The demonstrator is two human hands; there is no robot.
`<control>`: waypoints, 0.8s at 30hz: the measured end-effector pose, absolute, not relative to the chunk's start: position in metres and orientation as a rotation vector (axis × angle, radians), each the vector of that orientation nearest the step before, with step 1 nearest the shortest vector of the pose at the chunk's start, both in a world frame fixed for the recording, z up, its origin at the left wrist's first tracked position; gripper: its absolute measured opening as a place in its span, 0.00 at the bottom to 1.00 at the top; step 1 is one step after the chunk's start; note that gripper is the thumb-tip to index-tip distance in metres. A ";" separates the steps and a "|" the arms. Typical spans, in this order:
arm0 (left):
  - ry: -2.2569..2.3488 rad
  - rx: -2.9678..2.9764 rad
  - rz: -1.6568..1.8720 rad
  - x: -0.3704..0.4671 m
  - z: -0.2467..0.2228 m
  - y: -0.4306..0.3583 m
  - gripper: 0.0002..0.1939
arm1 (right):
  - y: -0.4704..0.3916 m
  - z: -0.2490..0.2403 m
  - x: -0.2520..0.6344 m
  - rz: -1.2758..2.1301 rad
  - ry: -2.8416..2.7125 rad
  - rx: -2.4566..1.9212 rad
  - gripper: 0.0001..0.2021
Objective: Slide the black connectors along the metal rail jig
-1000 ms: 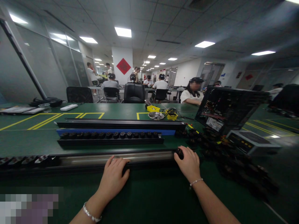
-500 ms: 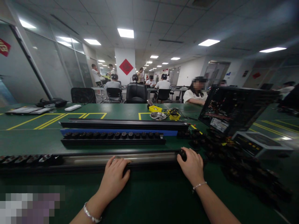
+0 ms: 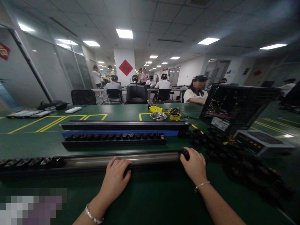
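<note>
Left hand (image 3: 117,173) on long black channel (image 3: 152,158)

We see white ceiling panels (image 3: 124,33) glaring above a dim table (image 3: 150,193), pale haze at upper right, and outer edges visibly stretched.

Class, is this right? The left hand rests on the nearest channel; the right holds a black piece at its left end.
Wrong end: the head view shows the right hand holding the black piece at the right end of the nearest channel. The left hand does rest on it.
</note>
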State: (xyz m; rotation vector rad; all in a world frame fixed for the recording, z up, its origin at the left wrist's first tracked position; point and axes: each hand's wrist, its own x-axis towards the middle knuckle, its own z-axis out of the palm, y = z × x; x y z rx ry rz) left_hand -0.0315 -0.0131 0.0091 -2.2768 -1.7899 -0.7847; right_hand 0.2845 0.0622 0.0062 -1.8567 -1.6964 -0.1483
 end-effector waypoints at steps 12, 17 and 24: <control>-1.800 -2.295 -0.794 -0.033 0.008 -0.013 0.11 | 0.062 0.005 0.284 -0.142 -1.688 -1.845 0.19; -1.815 -2.299 -0.788 -0.032 0.009 -0.013 0.11 | 0.061 0.008 0.284 -0.133 -1.670 -1.858 0.19; -1.807 -2.299 -0.791 -0.032 0.010 -0.012 0.11 | 0.063 0.010 0.292 -0.154 -1.630 -1.899 0.19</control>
